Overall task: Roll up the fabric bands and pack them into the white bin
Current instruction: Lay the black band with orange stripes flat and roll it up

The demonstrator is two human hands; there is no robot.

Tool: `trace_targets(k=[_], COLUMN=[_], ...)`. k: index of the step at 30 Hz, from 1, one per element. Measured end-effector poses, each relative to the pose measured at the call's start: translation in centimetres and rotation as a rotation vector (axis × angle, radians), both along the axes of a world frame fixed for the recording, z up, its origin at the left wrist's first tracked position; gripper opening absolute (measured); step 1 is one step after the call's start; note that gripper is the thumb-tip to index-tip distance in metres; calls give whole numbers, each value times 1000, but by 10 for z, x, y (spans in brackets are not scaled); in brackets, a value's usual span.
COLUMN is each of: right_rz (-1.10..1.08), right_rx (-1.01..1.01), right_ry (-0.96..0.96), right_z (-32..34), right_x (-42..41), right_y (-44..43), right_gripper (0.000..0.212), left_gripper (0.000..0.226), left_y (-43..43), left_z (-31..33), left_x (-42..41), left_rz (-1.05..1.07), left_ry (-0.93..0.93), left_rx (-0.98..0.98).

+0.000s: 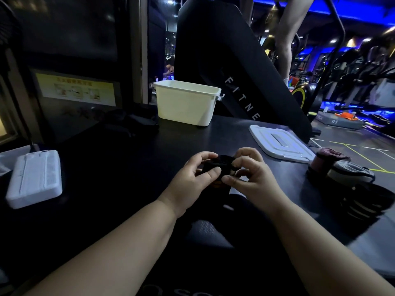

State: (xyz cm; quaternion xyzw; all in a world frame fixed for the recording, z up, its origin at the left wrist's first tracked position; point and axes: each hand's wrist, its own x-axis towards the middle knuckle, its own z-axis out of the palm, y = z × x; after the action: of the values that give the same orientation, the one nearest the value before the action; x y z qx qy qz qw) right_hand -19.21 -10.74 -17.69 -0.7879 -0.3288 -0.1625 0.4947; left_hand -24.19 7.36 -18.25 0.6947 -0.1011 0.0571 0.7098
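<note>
Your left hand (192, 175) and right hand (252, 178) are both closed round one black fabric band (221, 165), with fingers curled over its top and thumbs on the near side, low over the surface (128, 159). Gripping from both sides looks meant to keep the coil tight as you turn it. How much is wound I cannot tell, as the cloth is dark against dark.

The white bin (186, 103) stands beyond your hands, well apart and open-topped, its contents hidden. Its lid (280, 144) lies flat beyond your right hand, presumably to leave the opening free for packing.

Further bands (342, 174) are heaped outboard of your right hand, near enough to draw from. A white box (34, 178) sits well out past your left hand.
</note>
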Motion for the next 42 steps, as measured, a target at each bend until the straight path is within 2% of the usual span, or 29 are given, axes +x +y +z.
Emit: trace_targets(k=[2,7,11,15,21,24,28,33,36,40,42], right_rz=[-68,-77,-8,42,-19,-10,31,64,51,29,16], right_rx=[-45,-94,-86,-15,-6,4,29,76,86,107,129], right_ry=[-82,-217,-167,-60,-114,-75,55,132,145,156,179], right_z=[-2,-3,0,1,-3,-4,-5,-5,-3,-4,-6], right_x=[1,-2,-5,-5,1,2,1,-3,-6,-5,-3], right_y=[-2,-2,0,3,3,0,0,1,1,2,2], right_gripper=[24,35,27,36,34,33,38,40,43,45,44], left_gripper=[32,23,26,31,24,24,20,21,21,21,25], left_y=[4,5,5,6,3,8,21,24,18,15,13], left_z=[0,-1,-3,-3,3,15,35,55,61,74,72], left_x=[-1,-2,1,6,12,16,20,26,28,31,32], left_rz=[-75,-60,4,42,65,12,-158,-114,-86,-55,0], left_ry=[49,-2,-59,-86,-103,-49,66,-8,-54,-139,-188], left_rx=[-84,-29,57,156,210,276,330,707,794,1036,1048])
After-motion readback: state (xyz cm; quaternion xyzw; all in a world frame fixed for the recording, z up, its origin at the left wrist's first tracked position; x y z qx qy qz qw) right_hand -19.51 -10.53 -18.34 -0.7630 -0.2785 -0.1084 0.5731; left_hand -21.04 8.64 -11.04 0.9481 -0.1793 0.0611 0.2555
